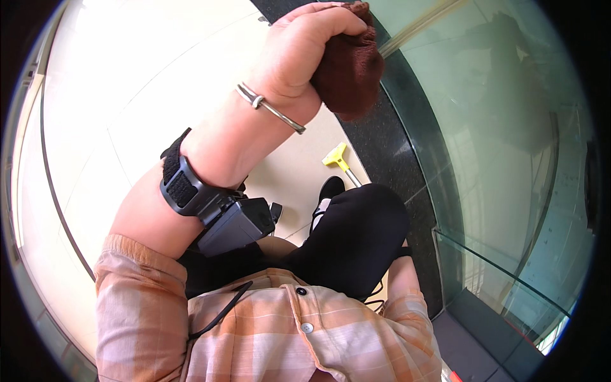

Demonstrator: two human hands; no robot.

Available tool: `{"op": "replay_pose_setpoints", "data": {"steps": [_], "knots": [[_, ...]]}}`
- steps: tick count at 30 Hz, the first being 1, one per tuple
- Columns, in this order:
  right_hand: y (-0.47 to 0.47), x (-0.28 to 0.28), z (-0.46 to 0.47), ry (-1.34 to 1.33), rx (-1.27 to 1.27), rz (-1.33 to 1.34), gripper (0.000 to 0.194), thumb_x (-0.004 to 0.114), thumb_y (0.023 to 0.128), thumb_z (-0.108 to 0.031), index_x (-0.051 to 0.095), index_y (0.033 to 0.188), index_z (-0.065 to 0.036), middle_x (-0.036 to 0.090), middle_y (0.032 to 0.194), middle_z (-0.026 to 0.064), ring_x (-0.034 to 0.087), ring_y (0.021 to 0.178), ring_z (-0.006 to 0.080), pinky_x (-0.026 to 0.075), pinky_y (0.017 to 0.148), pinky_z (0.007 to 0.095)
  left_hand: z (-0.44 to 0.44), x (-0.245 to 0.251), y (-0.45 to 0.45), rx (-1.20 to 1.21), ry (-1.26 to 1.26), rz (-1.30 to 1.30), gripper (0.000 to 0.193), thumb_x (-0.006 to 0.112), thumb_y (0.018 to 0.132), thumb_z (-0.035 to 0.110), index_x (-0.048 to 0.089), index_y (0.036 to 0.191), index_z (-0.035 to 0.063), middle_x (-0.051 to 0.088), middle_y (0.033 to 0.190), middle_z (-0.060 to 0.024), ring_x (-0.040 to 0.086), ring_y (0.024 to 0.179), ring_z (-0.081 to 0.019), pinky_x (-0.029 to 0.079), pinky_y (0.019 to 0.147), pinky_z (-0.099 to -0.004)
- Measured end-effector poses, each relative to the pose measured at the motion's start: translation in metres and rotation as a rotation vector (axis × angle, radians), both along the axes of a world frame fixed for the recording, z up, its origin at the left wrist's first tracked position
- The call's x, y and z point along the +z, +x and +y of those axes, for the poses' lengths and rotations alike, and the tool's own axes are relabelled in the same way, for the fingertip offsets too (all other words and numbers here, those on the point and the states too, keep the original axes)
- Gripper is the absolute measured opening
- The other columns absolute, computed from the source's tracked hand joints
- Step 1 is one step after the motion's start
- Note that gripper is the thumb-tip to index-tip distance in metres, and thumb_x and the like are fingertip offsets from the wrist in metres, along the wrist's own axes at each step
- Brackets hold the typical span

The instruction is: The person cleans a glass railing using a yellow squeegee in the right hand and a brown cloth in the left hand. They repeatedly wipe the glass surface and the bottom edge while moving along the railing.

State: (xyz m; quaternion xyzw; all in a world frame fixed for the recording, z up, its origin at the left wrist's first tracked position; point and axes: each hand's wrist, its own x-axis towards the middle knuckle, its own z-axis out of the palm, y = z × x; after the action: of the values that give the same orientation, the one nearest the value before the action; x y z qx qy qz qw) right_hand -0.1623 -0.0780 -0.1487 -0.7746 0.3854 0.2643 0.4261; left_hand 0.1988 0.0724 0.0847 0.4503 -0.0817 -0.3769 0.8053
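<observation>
My left hand (305, 47) is raised in front of me, its fingers closed around a bunched dark brown cloth (351, 76). The cloth looks like soft plush or microfibre and hangs below the fingers. Beyond it stands a large glass panel (477, 119); whether the cloth touches the glass I cannot tell. My right forearm (401, 274) reaches down behind my bent knee (377, 215), which hides the right hand. On the floor by my shoe lies a yellow-headed scraper (337, 156) with a metal handle, partly covered by the knee.
A black polished stone strip (382, 129) runs along the foot of the glass. Another glass edge (501, 272) juts out at lower right above a dark grey surface (468, 344). Pale floor tiles (157, 81) spread to the left. A dark device (238, 224) is strapped to my left forearm.
</observation>
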Motion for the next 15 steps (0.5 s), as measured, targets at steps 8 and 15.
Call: {"op": "replay_pose_setpoints", "data": {"steps": [8, 15], "knots": [[0.017, -0.003, -0.003, -0.02, 0.063, -0.024, 0.036, 0.053, 0.087, -0.022, 0.051, 0.121, -0.011, 0.061, 0.103, 0.0173, 0.058, 0.099, 0.0322, 0.045, 0.084, 0.0396, 0.0, -0.003, -0.009, 0.045, 0.024, -0.006, 0.021, 0.064, 0.076, 0.018, 0.064, 0.094, 0.0077, 0.065, 0.088, -0.0069, 0.062, 0.08, -0.0191, 0.052, 0.071, -0.0312], [0.042, 0.012, -0.008, -0.042, 0.121, -0.056, 0.037, 0.053, 0.087, -0.022, 0.05, 0.123, -0.011, 0.061, 0.103, 0.0173, 0.058, 0.1, 0.032, 0.045, 0.085, 0.0396, 0.004, 0.004, 0.004, 0.014, -0.031, 0.101, 0.009, 0.055, 0.077, 0.003, 0.059, 0.085, 0.003, 0.061, 0.079, -0.0069, 0.059, 0.068, -0.0175, 0.049, 0.063, -0.0272]]}}
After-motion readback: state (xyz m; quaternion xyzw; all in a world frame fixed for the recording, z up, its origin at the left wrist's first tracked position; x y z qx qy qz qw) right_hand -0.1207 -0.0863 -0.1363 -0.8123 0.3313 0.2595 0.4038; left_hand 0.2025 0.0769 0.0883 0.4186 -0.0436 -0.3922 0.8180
